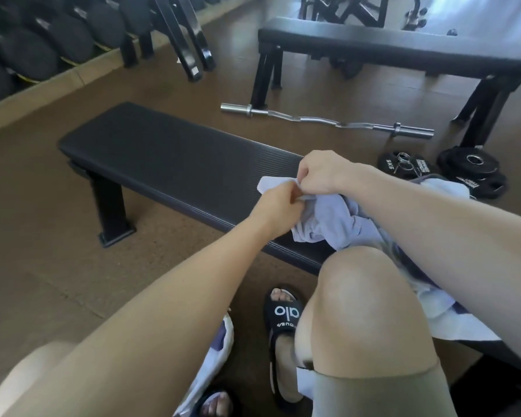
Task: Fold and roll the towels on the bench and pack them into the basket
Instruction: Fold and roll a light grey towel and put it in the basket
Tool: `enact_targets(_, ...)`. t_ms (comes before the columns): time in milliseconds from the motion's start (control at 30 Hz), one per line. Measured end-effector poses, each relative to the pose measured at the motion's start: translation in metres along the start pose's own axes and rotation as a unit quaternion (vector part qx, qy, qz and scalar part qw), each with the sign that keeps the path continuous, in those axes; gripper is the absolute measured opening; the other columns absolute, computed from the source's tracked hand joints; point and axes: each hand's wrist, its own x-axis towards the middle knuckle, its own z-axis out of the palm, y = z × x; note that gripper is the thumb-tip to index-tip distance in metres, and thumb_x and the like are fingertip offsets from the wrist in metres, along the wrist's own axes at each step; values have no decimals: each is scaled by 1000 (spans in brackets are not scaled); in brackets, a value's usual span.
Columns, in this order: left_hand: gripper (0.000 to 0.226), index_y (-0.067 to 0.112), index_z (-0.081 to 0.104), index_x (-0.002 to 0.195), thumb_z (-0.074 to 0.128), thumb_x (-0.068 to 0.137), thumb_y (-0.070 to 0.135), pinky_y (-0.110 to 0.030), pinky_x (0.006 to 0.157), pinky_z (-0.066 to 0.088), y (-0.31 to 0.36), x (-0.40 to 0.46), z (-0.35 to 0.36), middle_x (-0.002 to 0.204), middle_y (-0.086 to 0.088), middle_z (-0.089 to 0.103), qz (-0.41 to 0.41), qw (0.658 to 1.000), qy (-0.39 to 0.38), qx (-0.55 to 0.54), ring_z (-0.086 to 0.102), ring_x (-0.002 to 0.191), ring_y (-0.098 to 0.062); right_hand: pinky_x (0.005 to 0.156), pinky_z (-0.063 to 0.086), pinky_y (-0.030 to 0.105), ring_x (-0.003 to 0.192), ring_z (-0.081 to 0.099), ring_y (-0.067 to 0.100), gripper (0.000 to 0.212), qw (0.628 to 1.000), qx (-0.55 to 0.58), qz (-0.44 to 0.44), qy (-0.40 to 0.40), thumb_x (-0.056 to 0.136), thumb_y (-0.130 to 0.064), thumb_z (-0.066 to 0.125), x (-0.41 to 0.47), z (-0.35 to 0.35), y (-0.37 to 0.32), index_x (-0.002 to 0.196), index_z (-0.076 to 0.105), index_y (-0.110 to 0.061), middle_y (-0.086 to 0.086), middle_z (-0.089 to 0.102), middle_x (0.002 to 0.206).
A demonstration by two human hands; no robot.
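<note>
Two hands — left hand, right hand — pinch one crumpled pale lilac cloth towel edge over black padded tabletop; further towels heaped right, number unclear.

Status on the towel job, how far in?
Early. Nothing visibly done: no folded or rolled towel shows, and no basket is in view. In hand: the left hand and right hand pinch an edge of a crumpled pale towel on the bench. Left: folding, rolling, packing.
</note>
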Motion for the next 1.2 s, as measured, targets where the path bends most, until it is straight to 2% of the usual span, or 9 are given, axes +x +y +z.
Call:
enact_targets(233,14,11,56,103,47,98,20,-25,63,39,-9,14,-77,88,5,53,-67,968,198,-140,46,77,-11,85,54,35,92,62,13,21,995,67,-75,-15,74,-25,67,4,-28,-19,93,71,-33,-17,66,93)
enact_targets(433,13,12,55,99,48,100,23,-23,65,42,-11,9,-121,84,4,55,-26,955,251,-157,49,74,-9,80,50,26,95,61,12,23,979,154,-136,10,84,-20,67,12,-30,-42,106,72,-24,-18,63,92)
enact_targets(567,11,16,53,94,48,100,25,-25,64,42,-12,8,-125,76,1,54,6,960,241,-144,47,68,-10,80,51,30,94,63,15,36,958,251,-128,-53,74,-31,75,17,-17,-57,108,67,-22,-5,67,104)
enact_targets(667,13,14,51,95,47,101,25,-25,62,39,-15,7,-128,73,1,52,23,969,231,-84,44,66,-11,61,42,26,79,55,20,13,974,191,-112,43,86,-20,61,23,-3,-59,95,66,-12,0,62,86)
enact_targets(833,15,11,50,98,46,102,25,-26,59,37,-33,3,-148,74,0,51,14,965,263,9,42,64,-12,63,36,31,75,52,30,15,982,55,-102,150,98,-16,41,18,5,-50,84,45,-15,5,53,85)
enact_targets(933,18,12,49,96,46,100,30,-31,61,38,-41,3,-156,74,-1,52,5,963,269,26,43,65,-14,67,37,34,76,51,32,23,973,101,-81,189,104,-24,36,21,4,-50,86,44,-13,7,55,89)
enact_targets(1033,25,17,47,104,59,94,37,-34,66,43,-44,2,-158,83,3,56,1,981,180,66,49,73,-16,69,33,33,81,48,28,32,950,219,-64,213,103,-22,37,30,-9,-56,71,37,-17,7,52,86)
enact_targets(1100,50,23,43,122,73,85,37,-34,75,46,-42,2,-157,106,3,55,5,992,99,75,53,92,-18,66,31,33,73,43,20,32,945,243,-89,198,100,-22,41,31,-19,-65,69,37,-16,2,46,76)
enact_targets(1200,56,27,45,125,77,79,30,-34,76,46,-39,5,-150,110,4,54,42,995,75,54,54,96,-15,60,32,29,64,39,13,28,944,248,-159,147,96,-24,50,26,-23,-85,72,48,-9,0,44,70)
